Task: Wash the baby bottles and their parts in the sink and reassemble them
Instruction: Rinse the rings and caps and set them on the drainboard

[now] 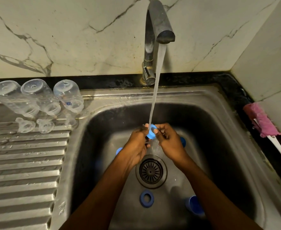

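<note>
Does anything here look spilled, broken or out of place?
Nothing broken or spilled. A loose blue ring and blue cap lie on the sink floor near the drain; left hand and right hand grip a second ring.

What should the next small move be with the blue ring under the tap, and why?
Probably turn the blue ring a little between the left hand and right hand. The water stream strikes its upper edge, so the rest may be unrinsed. A second ring and a blue cap lie in the sink.
</note>
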